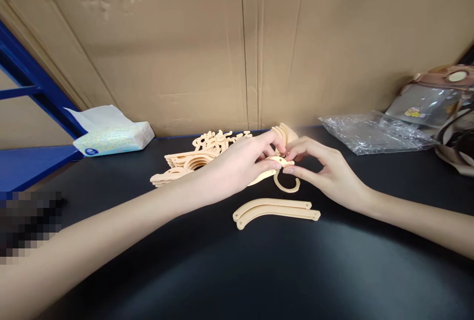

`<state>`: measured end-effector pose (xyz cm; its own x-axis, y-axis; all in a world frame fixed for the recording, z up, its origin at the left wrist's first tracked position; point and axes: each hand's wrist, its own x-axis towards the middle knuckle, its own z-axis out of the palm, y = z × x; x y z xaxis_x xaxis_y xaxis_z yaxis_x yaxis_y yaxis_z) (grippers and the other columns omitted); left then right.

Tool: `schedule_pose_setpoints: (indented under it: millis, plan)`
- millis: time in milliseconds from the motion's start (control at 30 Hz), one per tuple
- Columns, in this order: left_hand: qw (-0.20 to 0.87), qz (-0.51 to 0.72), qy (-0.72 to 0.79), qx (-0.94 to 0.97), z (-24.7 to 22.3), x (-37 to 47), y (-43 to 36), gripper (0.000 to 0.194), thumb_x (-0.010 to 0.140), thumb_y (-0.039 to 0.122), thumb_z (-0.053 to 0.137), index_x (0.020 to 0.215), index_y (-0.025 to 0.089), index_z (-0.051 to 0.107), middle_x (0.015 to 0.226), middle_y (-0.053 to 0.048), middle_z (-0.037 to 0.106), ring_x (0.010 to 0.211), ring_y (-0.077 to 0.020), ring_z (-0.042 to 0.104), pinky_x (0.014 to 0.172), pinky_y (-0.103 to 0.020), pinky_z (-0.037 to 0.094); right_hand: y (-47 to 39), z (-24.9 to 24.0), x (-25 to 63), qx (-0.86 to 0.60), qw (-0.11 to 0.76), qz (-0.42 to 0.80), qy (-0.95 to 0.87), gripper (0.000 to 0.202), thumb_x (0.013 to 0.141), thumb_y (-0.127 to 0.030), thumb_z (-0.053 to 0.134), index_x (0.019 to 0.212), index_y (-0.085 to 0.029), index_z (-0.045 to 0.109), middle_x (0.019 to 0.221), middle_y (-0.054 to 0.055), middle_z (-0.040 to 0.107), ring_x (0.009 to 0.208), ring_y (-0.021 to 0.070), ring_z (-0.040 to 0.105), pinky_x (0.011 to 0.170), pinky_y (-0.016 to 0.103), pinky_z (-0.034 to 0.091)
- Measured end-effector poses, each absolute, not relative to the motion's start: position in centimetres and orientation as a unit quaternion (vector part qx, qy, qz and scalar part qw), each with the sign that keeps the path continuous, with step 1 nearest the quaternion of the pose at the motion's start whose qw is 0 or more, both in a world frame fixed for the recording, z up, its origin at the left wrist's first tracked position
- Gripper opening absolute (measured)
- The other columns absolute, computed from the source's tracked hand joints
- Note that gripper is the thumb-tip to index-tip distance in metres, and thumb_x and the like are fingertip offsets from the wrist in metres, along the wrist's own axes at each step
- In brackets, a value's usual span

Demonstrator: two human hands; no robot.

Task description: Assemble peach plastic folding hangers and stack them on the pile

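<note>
Between my two hands is a pale plastic piece (281,161) with small holes, pinched from both sides. The fingers and thumb of my left hand (249,160) close on its left part, and a curved arm (263,177) extends below that hand. My right hand (323,168) pinches the piece's right end between thumb and fingers. Just under the fingertips shows an open hook (291,189); whether it joins the held piece cannot be made out. Nearer to me, two curved pale arms (276,209) lie side by side on the black table (281,270).
Behind my left forearm lie stacked pale parts (168,177) and a pile of small hooks (213,142). More curved parts (285,132) stand behind my hands. A tissue pack (114,137) is left; clear plastic (374,132) and a transparent bag (424,102) are right. Cardboard (185,48) rises behind.
</note>
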<state>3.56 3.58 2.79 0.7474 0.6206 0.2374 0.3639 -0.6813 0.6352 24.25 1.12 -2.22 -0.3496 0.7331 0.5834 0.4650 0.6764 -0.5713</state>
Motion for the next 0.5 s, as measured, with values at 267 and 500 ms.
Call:
schedule_pose_setpoints:
  millis: [267, 500]
  plan:
    - [0.268, 0.202, 0.334, 0.881, 2.0, 1.5, 1.7, 0.017, 0.097, 0.032, 0.041, 0.110, 0.025, 0.049, 0.091, 0.002, 0.064, 0.079, -0.0125, 0.060, 0.063, -0.022, 0.043, 0.6, -1.9, 23.7, -0.352, 0.434, 0.152, -0.815, 0.013, 0.084, -0.030, 0.066, 0.081, -0.021, 0.057, 0.082, 0.000, 0.062, 0.079, 0.0152, 0.058, 0.075, 0.029, 0.044]
    - [0.090, 0.232, 0.398, 0.883, -0.2, -1.0, -0.9, 0.028, 0.092, 0.031, 0.051, 0.119, 0.028, 0.043, 0.099, 0.002, 0.061, 0.087, -0.0149, 0.060, 0.073, -0.027, 0.047, 0.4, -2.0, 23.0, -0.379, 0.438, 0.185, -0.794, 0.016, 0.082, -0.033, 0.068, 0.077, -0.021, 0.058, 0.081, 0.000, 0.064, 0.082, 0.0168, 0.059, 0.080, 0.031, 0.043]
